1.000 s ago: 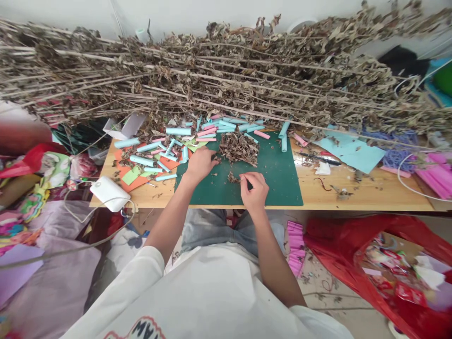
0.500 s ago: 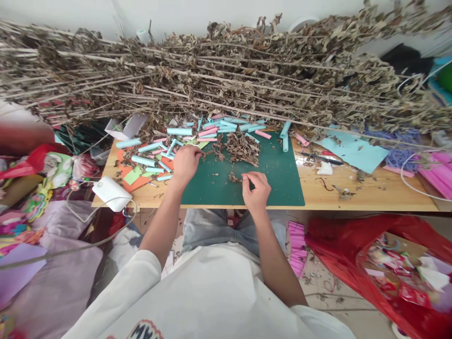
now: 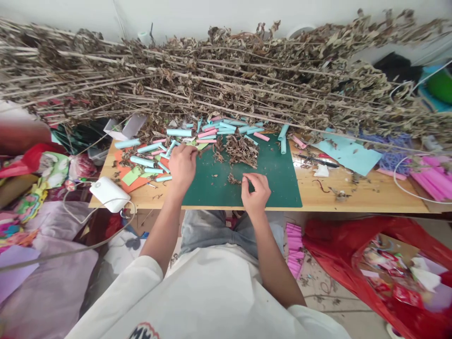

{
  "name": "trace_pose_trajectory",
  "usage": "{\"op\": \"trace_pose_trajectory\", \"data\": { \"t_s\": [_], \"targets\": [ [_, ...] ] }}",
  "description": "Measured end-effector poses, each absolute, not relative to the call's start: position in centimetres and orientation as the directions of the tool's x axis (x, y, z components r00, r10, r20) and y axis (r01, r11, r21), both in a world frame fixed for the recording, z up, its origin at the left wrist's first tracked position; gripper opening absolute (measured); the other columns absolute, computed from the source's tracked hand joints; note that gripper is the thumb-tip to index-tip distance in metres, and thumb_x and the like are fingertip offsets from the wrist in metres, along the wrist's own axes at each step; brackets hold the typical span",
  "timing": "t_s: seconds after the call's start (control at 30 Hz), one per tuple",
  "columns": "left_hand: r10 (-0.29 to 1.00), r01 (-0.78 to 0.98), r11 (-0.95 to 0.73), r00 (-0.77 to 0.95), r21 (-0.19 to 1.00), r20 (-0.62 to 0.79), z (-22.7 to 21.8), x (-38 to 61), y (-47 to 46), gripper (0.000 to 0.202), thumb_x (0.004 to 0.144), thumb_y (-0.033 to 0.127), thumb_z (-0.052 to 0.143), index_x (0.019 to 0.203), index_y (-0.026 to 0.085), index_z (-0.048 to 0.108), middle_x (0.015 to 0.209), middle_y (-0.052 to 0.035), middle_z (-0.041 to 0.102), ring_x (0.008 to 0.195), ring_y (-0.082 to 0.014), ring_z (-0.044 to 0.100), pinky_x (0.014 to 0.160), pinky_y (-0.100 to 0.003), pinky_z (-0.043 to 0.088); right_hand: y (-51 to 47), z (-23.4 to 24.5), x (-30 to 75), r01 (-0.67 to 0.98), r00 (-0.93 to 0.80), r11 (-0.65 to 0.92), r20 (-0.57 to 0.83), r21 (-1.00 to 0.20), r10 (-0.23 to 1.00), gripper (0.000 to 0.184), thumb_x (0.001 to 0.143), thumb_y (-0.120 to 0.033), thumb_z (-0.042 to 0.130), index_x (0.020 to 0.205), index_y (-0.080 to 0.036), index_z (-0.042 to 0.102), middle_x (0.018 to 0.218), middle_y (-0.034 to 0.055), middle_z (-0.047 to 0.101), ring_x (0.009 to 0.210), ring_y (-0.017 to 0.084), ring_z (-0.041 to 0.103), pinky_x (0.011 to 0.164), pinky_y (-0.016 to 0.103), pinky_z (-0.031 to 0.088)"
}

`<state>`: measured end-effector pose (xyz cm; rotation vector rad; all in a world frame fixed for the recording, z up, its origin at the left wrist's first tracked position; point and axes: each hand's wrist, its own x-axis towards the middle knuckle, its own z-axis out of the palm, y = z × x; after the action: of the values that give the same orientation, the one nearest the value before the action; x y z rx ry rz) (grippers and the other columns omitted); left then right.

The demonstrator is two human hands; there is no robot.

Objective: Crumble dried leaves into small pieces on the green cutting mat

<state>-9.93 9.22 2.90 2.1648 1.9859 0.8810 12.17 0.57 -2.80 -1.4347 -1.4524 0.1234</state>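
Note:
My left hand is closed in a pinch at the left edge of the green cutting mat, next to blue and pink paper tubes. A brown bit shows by its fingertips, too small to make out. Low over the mat, my right hand pinches thumb against forefinger at the edge of a small clump of dried leaves. A larger heap of crumpled dried leaves lies on the mat beyond both hands.
Long dried stalks span the back of the wooden table. A white power bank with a cable sits at the left edge. To the right lie a black pen and blue paper. A red bag stands below.
My left hand has drawn slightly left, away from the leaf heap. My right hand stays by the small clump. The whole view has shifted slightly.

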Motion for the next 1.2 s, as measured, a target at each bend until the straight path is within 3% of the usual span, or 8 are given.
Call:
{"op": "trace_pose_trajectory", "data": {
  "t_s": [0.1,0.2,0.37,0.5,0.67,0.9,1.07,1.2],
  "targets": [
    [0.929,0.806,-0.315,0.152,0.502,0.338,2.9,-8.3,7.8,0.021,0.091,0.023,0.05,0.094,0.02,0.07,0.095,-0.008,0.068,0.092,-0.0216,0.061,0.084,-0.034,0.046,0.6,-1.1,12.1,0.636,0.222,0.326,0.571,-0.699,0.791,0.024,0.089,-0.025,0.057,0.111,-0.021,0.067,0.104,0.0101,0.068,0.094,0.022,0.064,0.087,0.04,0.053],
    [0.928,0.695,-0.362,0.206,0.621,0.311,2.9,-6.8,6.6,0.02,0.09,0.022,0.052,0.094,0.02,0.072,0.096,-0.0064,0.07,0.089,-0.0188,0.064,0.082,-0.03,0.048,1.2,0.6,11.7,0.541,0.151,0.367,0.517,-0.757,0.843,0.032,0.091,-0.029,0.056,0.122,-0.023,0.062,0.117,0.0102,0.065,0.091,0.019,0.066,0.084,0.036,0.056],
    [0.985,0.466,-0.174,0.076,0.868,0.157,2.3,-4.9,5.3,0.014,0.084,0.024,0.061,0.087,0.021,0.074,0.083,-0.0034,0.073,0.073,-0.0171,0.066,0.073,-0.028,0.051,2.4,0.8,10.5,0.466,0.234,0.317,0.46,-0.826,0.856,0.02,0.093,-0.029,0.054,0.1,-0.022,0.071,0.099,0.0071,0.07,0.089,0.018,0.067,0.079,0.033,0.057],
    [0.999,0.138,0.034,0.011,0.99,-0.036,1.5,-3.7,4.9,0.012,0.077,0.028,0.069,0.084,0.019,0.075,0.079,-0.0043,0.073,0.073,-0.0188,0.068,0.073,-0.03,0.055,2.2,0.0,9.4,0.414,0.297,0.278,0.417,-0.867,0.859,0.016,0.09,-0.027,0.057,0.09,-0.022,0.072,0.092,0.0061,0.07,0.082,0.017,0.066,0.073,0.031,0.057],
    [0.98,-0.155,0.2,0.025,0.968,-0.198,0.8,-2.4,4.2,0.027,0.074,0.032,0.073,0.097,0.018,0.076,0.091,-0.0051,0.075,0.08,-0.0191,0.069,0.08,-0.035,0.058,1.6,-0.8,8.8,0.428,0.303,0.287,0.435,-0.857,0.848,0.015,0.089,-0.023,0.056,0.092,-0.022,0.071,0.093,0.0066,0.069,0.086,0.018,0.066,0.079,0.034,0.057],
    [0.98,-0.123,0.176,0.117,0.977,-0.162,0.7,-2.1,3.4,0.035,0.075,0.036,0.074,0.106,0.019,0.075,0.112,-0.0067,0.073,0.104,-0.0234,0.066,0.095,-0.036,0.052,1.5,-1.5,9.3,0.607,0.228,0.311,0.534,-0.732,0.814,0.014,0.089,-0.02,0.055,0.089,-0.022,0.069,0.091,0.0076,0.068,0.089,0.021,0.063,0.082,0.038,0.054],
    [0.977,-0.218,0.21,0.021,0.953,-0.211,0.3,-2.3,3.6,0.035,0.069,0.034,0.079,0.101,0.019,0.076,0.096,-0.0055,0.076,0.087,-0.0184,0.069,0.086,-0.033,0.055,1.0,-0.9,9.3,0.481,0.286,0.277,0.447,-0.832,0.848,0.014,0.088,-0.023,0.058,0.097,-0.021,0.068,0.096,0.008,0.068,0.088,0.018,0.064,0.08,0.034,0.056],
    [0.963,-0.342,0.25,-0.009,0.906,-0.269,0.1,-2.1,3.6,0.032,0.067,0.032,0.081,0.096,0.02,0.077,0.088,-0.0042,0.075,0.077,-0.0143,0.067,0.078,-0.029,0.055,0.4,-0.6,9.0,0.322,0.27,0.247,0.338,-0.914,0.902,0.024,0.087,-0.026,0.061,0.11,-0.021,0.065,0.103,0.0083,0.066,0.083,0.016,0.065,0.069,0.029,0.059]
  ]
}}
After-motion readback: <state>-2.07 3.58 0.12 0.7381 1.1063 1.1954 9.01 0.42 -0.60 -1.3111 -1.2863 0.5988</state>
